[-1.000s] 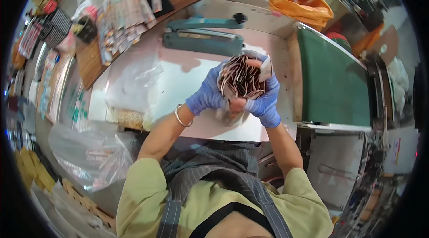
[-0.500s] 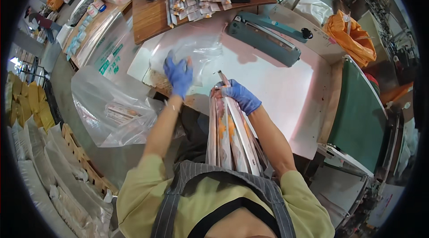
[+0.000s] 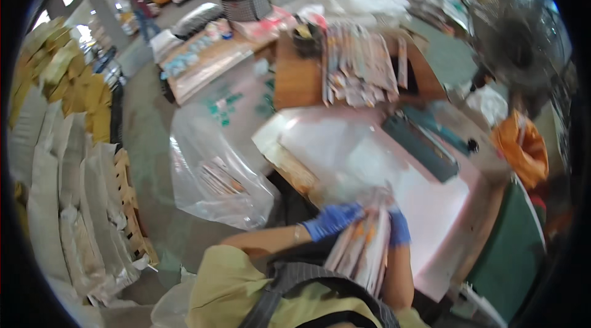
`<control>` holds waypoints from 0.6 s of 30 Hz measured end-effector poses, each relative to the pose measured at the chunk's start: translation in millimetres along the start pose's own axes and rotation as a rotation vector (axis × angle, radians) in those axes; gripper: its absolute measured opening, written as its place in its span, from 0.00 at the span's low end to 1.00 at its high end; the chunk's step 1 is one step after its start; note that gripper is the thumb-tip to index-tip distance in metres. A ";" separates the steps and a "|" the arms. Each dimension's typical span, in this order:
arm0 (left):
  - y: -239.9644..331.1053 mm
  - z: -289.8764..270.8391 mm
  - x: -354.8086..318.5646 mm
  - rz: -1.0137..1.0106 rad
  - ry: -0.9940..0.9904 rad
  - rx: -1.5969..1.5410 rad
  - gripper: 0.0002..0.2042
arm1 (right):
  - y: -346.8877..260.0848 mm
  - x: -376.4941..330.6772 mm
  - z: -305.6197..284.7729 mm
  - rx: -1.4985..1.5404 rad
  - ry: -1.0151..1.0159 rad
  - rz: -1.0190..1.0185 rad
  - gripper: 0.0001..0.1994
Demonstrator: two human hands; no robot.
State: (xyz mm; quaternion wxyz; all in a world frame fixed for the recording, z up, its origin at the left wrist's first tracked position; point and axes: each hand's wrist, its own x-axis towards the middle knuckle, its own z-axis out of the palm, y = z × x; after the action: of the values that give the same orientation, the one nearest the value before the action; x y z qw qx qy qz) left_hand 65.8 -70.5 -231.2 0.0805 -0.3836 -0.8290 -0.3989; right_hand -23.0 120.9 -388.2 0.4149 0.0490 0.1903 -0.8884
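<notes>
Blue-gloved left hand (image 3: 332, 220) and right hand (image 3: 399, 228) grip packet bundle (image 3: 363, 248) between them, seemingly bagged; blurred.

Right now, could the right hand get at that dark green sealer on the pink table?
Probably not at once: the right hand grips the bundle of packets together with the left hand. The sealer lies farther up the pink table, with nothing between.

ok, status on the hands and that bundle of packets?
Left hand and right hand, both blue-gloved, grip the bundle of packets. Bundle upright at the pink table edge. Clear plastic bag bunched just behind it.
</notes>
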 end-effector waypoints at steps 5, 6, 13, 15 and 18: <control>45.9 33.5 -28.6 0.307 -0.094 -0.041 0.25 | 56.5 -156.5 -104.2 0.333 0.236 -0.895 0.23; 54.9 29.5 -33.3 0.242 -0.386 -0.168 0.22 | 47.5 -165.0 -99.6 0.326 0.223 -0.914 0.23; 6.7 60.9 74.4 0.240 -0.082 0.087 0.25 | 15.5 -139.4 103.6 -0.614 1.010 -0.973 0.27; -3.3 58.0 107.8 0.185 -0.070 0.216 0.22 | -30.0 -123.7 63.8 -0.460 0.886 -0.995 0.25; -1.8 44.1 110.1 0.135 -0.140 0.140 0.22 | -30.0 -116.2 72.8 -0.555 1.016 -0.909 0.26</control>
State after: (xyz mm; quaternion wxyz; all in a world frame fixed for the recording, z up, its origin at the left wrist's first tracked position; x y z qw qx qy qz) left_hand -4.1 23.6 -213.4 0.0760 -0.4590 -0.8307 -0.3057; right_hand 35.1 194.3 -283.6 -0.1366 0.2639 0.5783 -0.7598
